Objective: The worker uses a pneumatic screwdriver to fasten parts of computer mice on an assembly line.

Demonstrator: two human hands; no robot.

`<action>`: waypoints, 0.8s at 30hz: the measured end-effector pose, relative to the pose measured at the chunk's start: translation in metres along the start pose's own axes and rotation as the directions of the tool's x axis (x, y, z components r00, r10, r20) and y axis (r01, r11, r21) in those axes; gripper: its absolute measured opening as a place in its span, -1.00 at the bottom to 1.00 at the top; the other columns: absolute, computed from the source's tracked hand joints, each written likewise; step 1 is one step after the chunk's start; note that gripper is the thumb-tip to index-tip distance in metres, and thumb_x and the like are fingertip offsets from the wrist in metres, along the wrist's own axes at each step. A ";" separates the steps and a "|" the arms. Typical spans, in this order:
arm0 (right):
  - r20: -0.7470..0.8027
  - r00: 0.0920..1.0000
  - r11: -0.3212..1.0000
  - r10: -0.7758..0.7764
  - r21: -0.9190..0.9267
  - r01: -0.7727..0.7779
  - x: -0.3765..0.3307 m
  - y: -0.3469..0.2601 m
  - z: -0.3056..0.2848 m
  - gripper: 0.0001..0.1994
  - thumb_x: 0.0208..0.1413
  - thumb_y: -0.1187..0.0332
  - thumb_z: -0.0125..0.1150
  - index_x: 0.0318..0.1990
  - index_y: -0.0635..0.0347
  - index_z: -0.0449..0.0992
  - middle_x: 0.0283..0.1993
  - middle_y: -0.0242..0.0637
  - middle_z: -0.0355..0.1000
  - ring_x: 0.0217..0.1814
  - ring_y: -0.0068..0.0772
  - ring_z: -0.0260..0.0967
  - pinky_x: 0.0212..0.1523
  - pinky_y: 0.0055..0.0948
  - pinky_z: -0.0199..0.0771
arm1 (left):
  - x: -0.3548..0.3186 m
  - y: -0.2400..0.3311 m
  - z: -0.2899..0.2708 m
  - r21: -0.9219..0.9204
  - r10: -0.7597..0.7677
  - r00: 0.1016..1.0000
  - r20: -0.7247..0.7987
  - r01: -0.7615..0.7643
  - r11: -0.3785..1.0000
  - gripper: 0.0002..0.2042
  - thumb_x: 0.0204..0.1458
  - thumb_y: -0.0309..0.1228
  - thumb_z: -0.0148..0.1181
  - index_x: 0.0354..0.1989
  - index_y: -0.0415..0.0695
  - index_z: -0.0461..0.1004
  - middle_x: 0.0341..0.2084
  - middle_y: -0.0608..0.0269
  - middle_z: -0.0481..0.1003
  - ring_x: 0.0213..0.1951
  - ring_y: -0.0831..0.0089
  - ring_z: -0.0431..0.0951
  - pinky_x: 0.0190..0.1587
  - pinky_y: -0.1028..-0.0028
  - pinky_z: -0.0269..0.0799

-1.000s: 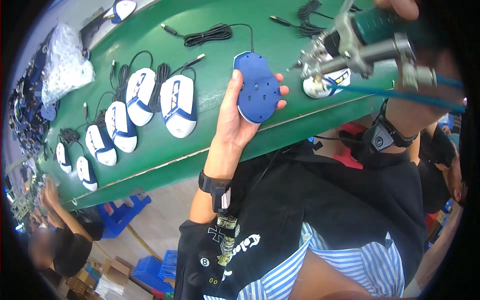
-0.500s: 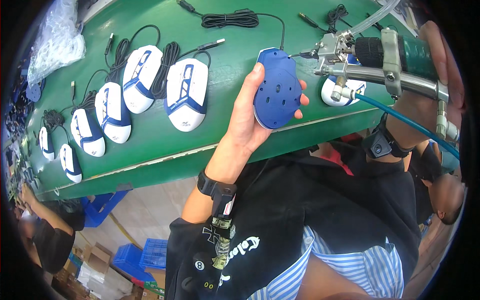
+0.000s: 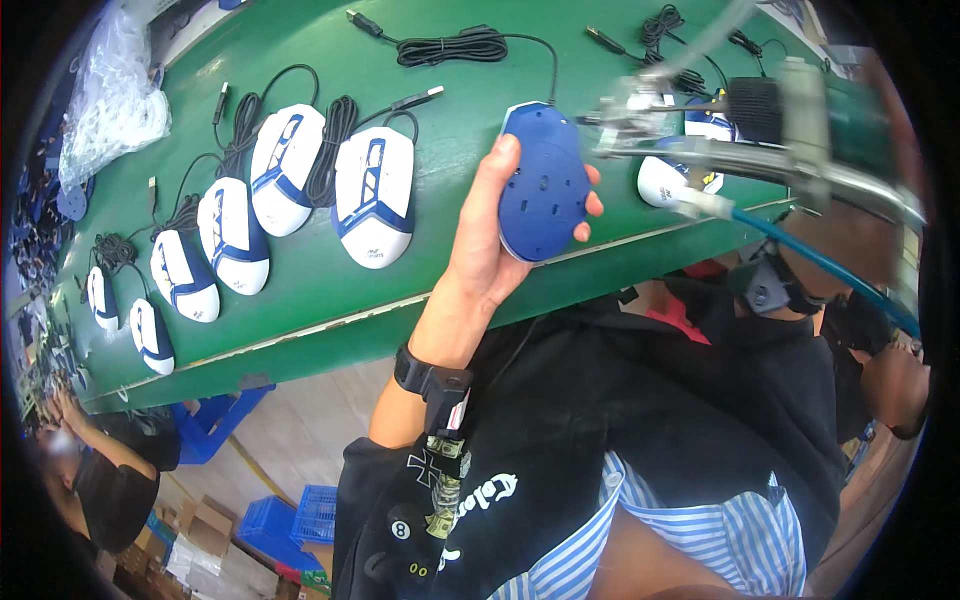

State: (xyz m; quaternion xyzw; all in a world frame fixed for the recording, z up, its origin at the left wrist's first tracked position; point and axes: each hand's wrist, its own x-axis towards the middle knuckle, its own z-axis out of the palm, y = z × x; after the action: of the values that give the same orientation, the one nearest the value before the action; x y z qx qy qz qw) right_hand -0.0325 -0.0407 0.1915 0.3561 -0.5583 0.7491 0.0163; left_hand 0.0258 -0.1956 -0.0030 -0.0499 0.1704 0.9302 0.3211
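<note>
My left hand (image 3: 487,220) is closed around a computer mouse (image 3: 545,190), its blue underside with several small holes facing up. Its black cable (image 3: 460,45) runs from the far end to a tied bundle on the table. My right hand (image 3: 893,110), blurred at the right, wraps the green body of a power screwdriver (image 3: 765,112), with a metal head, a clear hose and a blue tube. The tool's tip is by the upper right edge of the mouse; blur hides whether they touch. Behind the tool, another white and blue mouse (image 3: 660,183) is partly hidden.
Several white and blue mice (image 3: 374,200) with bundled cables lie top up along the green table (image 3: 450,120) to the left. A clear plastic bag (image 3: 115,110) sits at the far left. Blue crates (image 3: 270,525) stand on the floor. Another person's arm (image 3: 100,440) shows at lower left.
The mouse in my left hand has shifted slightly left. The screwdriver has moved slightly left too and is now smeared by motion. Both hands keep their hold.
</note>
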 end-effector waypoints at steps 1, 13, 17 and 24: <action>0.014 1.000 1.000 0.004 0.003 -0.005 -0.003 -0.001 -0.006 -0.56 0.37 0.05 -0.18 0.15 0.24 0.21 -0.54 -0.39 0.20 -0.65 -0.53 0.11 -0.65 -0.51 0.31 | -0.001 0.001 -0.004 -0.005 0.007 1.000 -0.003 -0.007 1.000 -0.43 0.22 0.09 -0.17 0.13 -0.19 0.26 -0.15 -0.12 0.45 -0.24 0.14 0.55 -0.35 0.30 0.51; -0.023 1.000 1.000 -0.004 0.013 0.004 -0.009 0.005 0.002 -0.56 0.37 0.05 -0.17 0.15 0.23 0.22 -0.53 -0.39 0.20 -0.64 -0.53 0.12 -0.63 -0.50 0.32 | -0.008 0.007 0.004 0.045 0.002 1.000 0.022 -0.003 0.999 -0.42 0.23 0.07 -0.15 0.18 -0.19 0.24 -0.04 -0.06 0.44 -0.20 0.11 0.55 -0.34 0.30 0.54; -0.029 1.000 1.000 0.008 0.027 -0.007 -0.011 0.012 0.006 -0.56 0.37 0.04 -0.17 0.15 0.23 0.22 -0.53 -0.39 0.20 -0.64 -0.53 0.13 -0.63 -0.50 0.33 | -0.008 0.005 -0.002 0.021 0.000 1.000 0.028 -0.001 1.000 -0.40 0.22 0.08 -0.15 0.18 -0.23 0.24 -0.07 -0.12 0.44 -0.22 0.13 0.57 -0.34 0.32 0.54; -0.024 1.000 0.999 0.013 0.035 -0.012 -0.014 0.012 0.010 -0.56 0.37 0.04 -0.17 0.15 0.23 0.23 -0.52 -0.40 0.20 -0.63 -0.53 0.13 -0.62 -0.50 0.33 | -0.013 0.007 -0.001 0.059 -0.035 0.999 0.025 0.034 0.998 -0.38 0.23 0.09 -0.17 0.19 -0.24 0.23 -0.12 -0.17 0.46 -0.22 0.17 0.57 -0.32 0.31 0.55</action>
State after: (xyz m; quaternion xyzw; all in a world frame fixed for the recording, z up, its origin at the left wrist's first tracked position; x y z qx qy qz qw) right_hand -0.0220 -0.0490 0.1754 0.3437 -0.5471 0.7632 0.0122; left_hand 0.0314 -0.2087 0.0010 -0.0312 0.1925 0.9197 0.3407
